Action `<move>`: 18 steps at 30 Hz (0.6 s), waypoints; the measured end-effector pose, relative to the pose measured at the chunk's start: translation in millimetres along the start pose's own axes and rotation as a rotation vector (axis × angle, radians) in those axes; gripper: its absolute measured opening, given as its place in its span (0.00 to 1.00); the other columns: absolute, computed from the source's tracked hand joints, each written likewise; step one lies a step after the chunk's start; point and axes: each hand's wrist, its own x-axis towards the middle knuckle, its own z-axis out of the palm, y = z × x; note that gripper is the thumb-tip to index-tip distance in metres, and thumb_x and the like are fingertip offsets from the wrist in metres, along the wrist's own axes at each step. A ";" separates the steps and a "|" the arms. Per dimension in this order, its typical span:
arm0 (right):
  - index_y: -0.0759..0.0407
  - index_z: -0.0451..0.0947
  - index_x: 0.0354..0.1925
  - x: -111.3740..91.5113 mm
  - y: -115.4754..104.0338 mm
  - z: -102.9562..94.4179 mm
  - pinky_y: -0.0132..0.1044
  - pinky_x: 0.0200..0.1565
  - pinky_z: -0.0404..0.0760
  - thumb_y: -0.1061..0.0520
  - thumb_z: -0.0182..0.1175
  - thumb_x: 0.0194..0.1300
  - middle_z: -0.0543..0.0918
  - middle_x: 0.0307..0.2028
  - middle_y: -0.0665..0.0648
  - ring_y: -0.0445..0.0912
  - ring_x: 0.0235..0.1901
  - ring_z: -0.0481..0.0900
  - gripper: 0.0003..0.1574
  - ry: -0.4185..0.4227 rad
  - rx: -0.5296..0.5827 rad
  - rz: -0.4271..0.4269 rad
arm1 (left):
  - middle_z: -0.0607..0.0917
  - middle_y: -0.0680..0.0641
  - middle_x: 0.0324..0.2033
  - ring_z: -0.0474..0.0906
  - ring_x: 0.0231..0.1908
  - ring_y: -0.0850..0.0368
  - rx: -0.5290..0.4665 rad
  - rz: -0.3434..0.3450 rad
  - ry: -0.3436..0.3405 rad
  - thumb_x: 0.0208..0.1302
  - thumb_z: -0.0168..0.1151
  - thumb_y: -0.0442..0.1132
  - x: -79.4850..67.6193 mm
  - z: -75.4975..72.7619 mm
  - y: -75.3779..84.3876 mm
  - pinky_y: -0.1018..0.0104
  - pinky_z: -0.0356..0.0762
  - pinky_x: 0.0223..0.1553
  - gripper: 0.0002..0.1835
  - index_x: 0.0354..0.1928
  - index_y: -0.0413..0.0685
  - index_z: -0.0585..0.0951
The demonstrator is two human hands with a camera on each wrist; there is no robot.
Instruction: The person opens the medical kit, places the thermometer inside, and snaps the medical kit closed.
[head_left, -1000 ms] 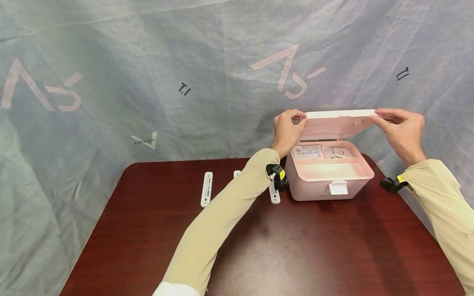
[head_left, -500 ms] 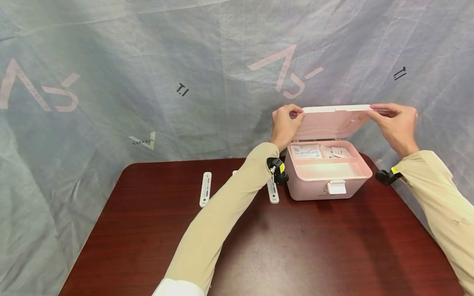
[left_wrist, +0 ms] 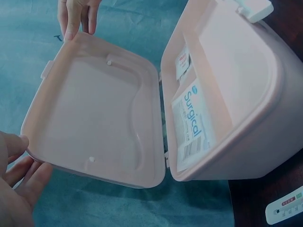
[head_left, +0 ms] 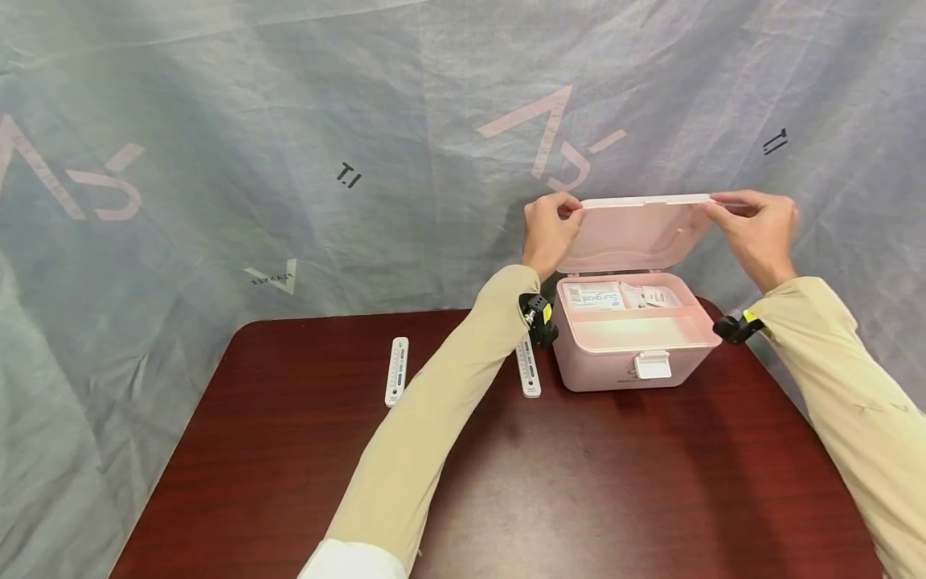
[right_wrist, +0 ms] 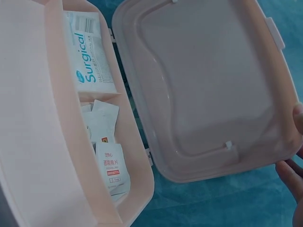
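A pink first-aid box (head_left: 629,370) stands at the back right of the table, its hinged lid (head_left: 637,233) raised to nearly upright. My left hand (head_left: 548,233) pinches the lid's left corner between thumb and fingers. At the opposite corner my right hand (head_left: 763,233) pinches the lid the same way. Inside, a tray (head_left: 637,331) is split into compartments. One rear compartment holds a packet marked "Surgical" (left_wrist: 191,123); small white sachets (right_wrist: 112,165) lie in the other. The front compartment shows a bare floor. A white latch (head_left: 653,364) hangs on the box's front.
Left of the box lies a white thermometer strip (head_left: 530,370), partly under my left forearm in the head view. Another white thermometer strip (head_left: 396,370) lies farther left on the dark red table (head_left: 275,450). A grey cloth (head_left: 405,161) hangs right behind the table.
Both hands have lifted the lid's front edge up and back, so it stands more upright. The head view has shifted slightly. The tray's contents look the same.
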 end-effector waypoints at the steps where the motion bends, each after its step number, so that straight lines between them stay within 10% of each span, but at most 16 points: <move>1: 0.60 0.84 0.46 0.8 -0.5 0.8 0.17 0.34 0.67 0.51 0.71 0.53 0.78 0.25 0.29 0.23 0.28 0.77 0.22 -0.002 -0.007 -0.001 | 0.83 0.53 0.27 0.77 0.29 0.66 -0.010 -0.009 0.001 0.60 0.65 0.36 0.8 0.3 -0.3 0.81 0.70 0.31 0.03 0.32 0.44 0.84; 9: 0.60 0.84 0.47 6.4 -4.8 8.5 0.28 0.52 0.55 0.47 0.69 0.54 0.77 0.25 0.28 0.24 0.29 0.74 0.25 -0.008 -0.060 0.016 | 0.83 0.52 0.26 0.77 0.27 0.66 -0.042 -0.045 0.039 0.60 0.65 0.35 6.2 1.9 -4.0 0.81 0.71 0.29 0.03 0.33 0.43 0.84; 18: 0.59 0.83 0.48 8.8 -9.1 18.2 0.19 0.35 0.67 0.45 0.69 0.54 0.83 0.31 0.34 0.22 0.28 0.73 0.27 0.009 -0.133 0.055 | 0.83 0.51 0.25 0.77 0.26 0.64 -0.006 -0.035 0.056 0.59 0.65 0.34 12.2 0.0 -7.6 0.80 0.70 0.28 0.03 0.32 0.42 0.85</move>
